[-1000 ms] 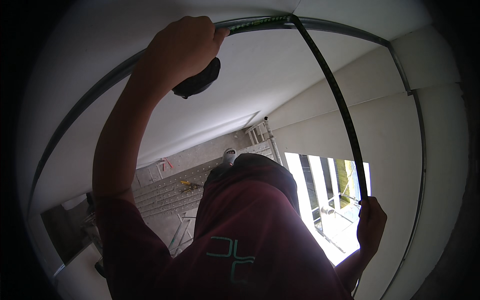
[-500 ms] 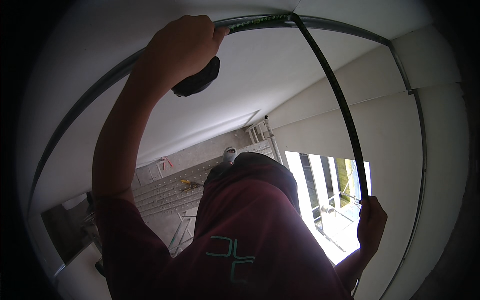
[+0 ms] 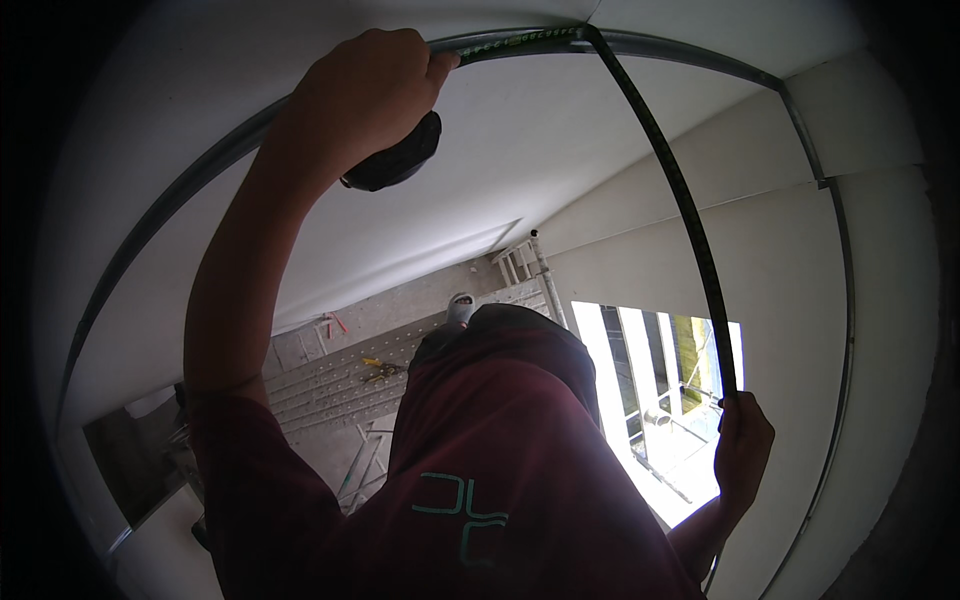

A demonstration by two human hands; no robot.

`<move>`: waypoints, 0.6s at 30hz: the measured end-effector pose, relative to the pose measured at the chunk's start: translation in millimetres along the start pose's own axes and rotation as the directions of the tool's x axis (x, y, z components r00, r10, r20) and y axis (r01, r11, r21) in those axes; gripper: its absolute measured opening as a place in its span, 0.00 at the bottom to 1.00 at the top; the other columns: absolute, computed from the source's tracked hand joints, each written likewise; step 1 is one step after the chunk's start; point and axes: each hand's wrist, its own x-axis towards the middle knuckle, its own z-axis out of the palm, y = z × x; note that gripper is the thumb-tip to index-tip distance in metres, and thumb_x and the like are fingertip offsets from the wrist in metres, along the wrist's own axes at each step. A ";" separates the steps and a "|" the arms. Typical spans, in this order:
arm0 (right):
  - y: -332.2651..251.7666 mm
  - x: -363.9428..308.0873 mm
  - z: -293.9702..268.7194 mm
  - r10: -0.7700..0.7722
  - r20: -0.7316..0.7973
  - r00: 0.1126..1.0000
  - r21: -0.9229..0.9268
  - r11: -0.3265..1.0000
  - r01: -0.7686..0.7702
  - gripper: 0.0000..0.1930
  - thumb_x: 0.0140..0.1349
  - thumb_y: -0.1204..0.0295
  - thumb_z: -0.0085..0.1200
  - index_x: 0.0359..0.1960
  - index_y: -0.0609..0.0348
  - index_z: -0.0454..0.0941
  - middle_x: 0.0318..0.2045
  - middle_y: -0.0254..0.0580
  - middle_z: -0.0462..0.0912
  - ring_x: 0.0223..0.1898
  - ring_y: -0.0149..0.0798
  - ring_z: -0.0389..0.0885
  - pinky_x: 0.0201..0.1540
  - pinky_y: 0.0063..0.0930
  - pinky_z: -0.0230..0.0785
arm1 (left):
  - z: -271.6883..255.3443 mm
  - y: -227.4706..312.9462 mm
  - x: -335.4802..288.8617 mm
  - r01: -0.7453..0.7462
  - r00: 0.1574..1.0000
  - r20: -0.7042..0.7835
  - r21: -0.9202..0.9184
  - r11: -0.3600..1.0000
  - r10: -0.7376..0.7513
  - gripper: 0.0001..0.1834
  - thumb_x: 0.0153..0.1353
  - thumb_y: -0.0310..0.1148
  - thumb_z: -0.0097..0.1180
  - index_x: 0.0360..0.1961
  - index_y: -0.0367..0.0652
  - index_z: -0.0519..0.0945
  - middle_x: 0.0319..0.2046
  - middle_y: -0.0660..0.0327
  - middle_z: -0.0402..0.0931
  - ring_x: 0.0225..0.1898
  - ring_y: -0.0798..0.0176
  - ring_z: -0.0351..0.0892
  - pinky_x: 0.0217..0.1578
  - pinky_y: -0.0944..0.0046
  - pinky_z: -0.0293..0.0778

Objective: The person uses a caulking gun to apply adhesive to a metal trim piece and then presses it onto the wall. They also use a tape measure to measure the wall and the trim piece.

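My left hand is raised and closed around a black tape measure, its thumb pressing the blade against a metal channel that runs along the top of the wall. From there the dark blade with green markings follows the channel to the right. It bends sharply and hangs in a long curve down to my right hand, whose fingers are closed on that end of it. The blade's tip is hidden in or below the right fingers.
Below is a perforated metal scaffold platform, with yellow-handled pliers and a red-handled tool lying there. A scaffold post rises beside it. A bright window opening is at the right. Another metal channel runs down the right side.
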 end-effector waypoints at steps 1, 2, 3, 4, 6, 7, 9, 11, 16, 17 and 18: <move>0.1 0.1 0.0 -0.001 0.001 1.000 -0.002 1.000 0.001 0.11 0.70 0.71 0.45 0.31 0.63 0.75 0.16 0.39 0.68 0.18 0.33 0.67 0.24 0.32 0.59 | -1.4 0.5 0.1 0.008 1.000 0.011 -0.009 1.000 -0.008 0.28 0.74 0.47 0.42 0.27 0.39 0.84 0.11 0.54 0.70 0.14 0.58 0.74 0.26 0.56 0.74; 0.2 0.1 0.2 -0.001 0.002 1.000 -0.005 1.000 0.001 0.11 0.70 0.71 0.45 0.31 0.63 0.75 0.16 0.39 0.68 0.18 0.33 0.67 0.24 0.32 0.59 | -1.8 0.9 0.2 0.016 1.000 0.021 -0.019 1.000 -0.015 0.28 0.74 0.47 0.42 0.27 0.38 0.84 0.11 0.54 0.71 0.14 0.58 0.74 0.26 0.55 0.74; -0.1 0.2 0.1 0.001 0.002 1.000 -0.008 1.000 -0.001 0.11 0.70 0.70 0.45 0.31 0.63 0.75 0.16 0.39 0.68 0.18 0.33 0.67 0.24 0.32 0.59 | -1.7 1.1 0.0 0.017 1.000 0.021 -0.020 1.000 -0.017 0.28 0.74 0.47 0.42 0.27 0.38 0.84 0.11 0.54 0.71 0.14 0.58 0.74 0.26 0.55 0.74; -0.5 0.3 -0.1 0.002 0.003 1.000 -0.011 1.000 -0.002 0.11 0.70 0.70 0.45 0.31 0.63 0.75 0.16 0.40 0.68 0.18 0.33 0.67 0.24 0.32 0.59 | -1.5 1.3 -0.3 0.019 1.000 0.021 -0.020 1.000 -0.019 0.28 0.74 0.47 0.42 0.27 0.38 0.84 0.11 0.54 0.71 0.14 0.58 0.74 0.26 0.55 0.74; -0.7 0.4 -0.4 0.005 0.005 1.000 -0.018 1.000 -0.005 0.11 0.71 0.70 0.45 0.31 0.63 0.75 0.16 0.40 0.68 0.18 0.33 0.67 0.24 0.32 0.59 | -1.4 1.3 -0.2 0.015 1.000 0.017 -0.018 1.000 -0.015 0.28 0.74 0.47 0.42 0.27 0.38 0.84 0.11 0.54 0.71 0.14 0.58 0.75 0.26 0.55 0.74; -0.6 0.5 -0.5 0.005 0.006 1.000 -0.022 1.000 -0.005 0.11 0.71 0.70 0.45 0.32 0.63 0.75 0.16 0.40 0.68 0.18 0.34 0.67 0.24 0.32 0.59 | -1.5 0.9 0.2 0.009 1.000 0.013 -0.016 1.000 -0.009 0.28 0.74 0.47 0.42 0.27 0.38 0.84 0.11 0.54 0.71 0.14 0.58 0.74 0.26 0.55 0.74; -0.7 0.5 -0.3 0.011 0.009 1.000 -0.026 1.000 -0.010 0.11 0.71 0.70 0.45 0.32 0.63 0.75 0.16 0.39 0.68 0.18 0.34 0.67 0.24 0.32 0.59 | -0.8 0.8 0.8 0.007 1.000 0.016 -0.017 1.000 -0.007 0.28 0.74 0.47 0.42 0.27 0.38 0.84 0.11 0.54 0.70 0.14 0.58 0.74 0.26 0.56 0.74; -1.0 0.5 -0.4 0.018 0.013 1.000 -0.027 0.999 -0.018 0.11 0.71 0.70 0.44 0.32 0.62 0.76 0.16 0.39 0.69 0.18 0.33 0.68 0.24 0.32 0.59 | -0.9 1.4 1.3 0.017 0.999 0.030 -0.022 1.000 -0.016 0.28 0.74 0.47 0.42 0.27 0.38 0.84 0.10 0.54 0.70 0.13 0.58 0.74 0.25 0.56 0.74; -1.5 1.2 -2.0 0.027 0.019 0.999 -0.023 0.999 -0.027 0.12 0.71 0.70 0.44 0.32 0.62 0.76 0.16 0.38 0.69 0.18 0.32 0.68 0.24 0.31 0.59 | -3.1 1.2 1.6 0.018 0.999 0.039 -0.024 1.000 -0.017 0.28 0.74 0.47 0.42 0.26 0.38 0.83 0.10 0.54 0.70 0.13 0.59 0.73 0.24 0.56 0.73; -0.9 0.7 -1.2 0.032 0.017 0.999 -0.022 0.999 -0.031 0.12 0.71 0.70 0.45 0.32 0.62 0.76 0.16 0.38 0.69 0.18 0.32 0.68 0.24 0.31 0.59 | -3.2 1.4 1.2 0.024 0.999 0.047 -0.025 0.999 -0.022 0.28 0.74 0.47 0.42 0.25 0.38 0.83 0.10 0.54 0.70 0.13 0.59 0.73 0.24 0.56 0.73; -0.3 0.3 -0.3 0.026 0.014 1.000 -0.022 0.999 -0.026 0.12 0.71 0.70 0.44 0.32 0.62 0.76 0.16 0.38 0.69 0.18 0.32 0.68 0.24 0.31 0.59 | -2.9 1.2 0.5 0.025 0.999 0.042 -0.026 0.999 -0.024 0.28 0.74 0.47 0.42 0.25 0.38 0.83 0.10 0.54 0.70 0.13 0.59 0.73 0.24 0.56 0.73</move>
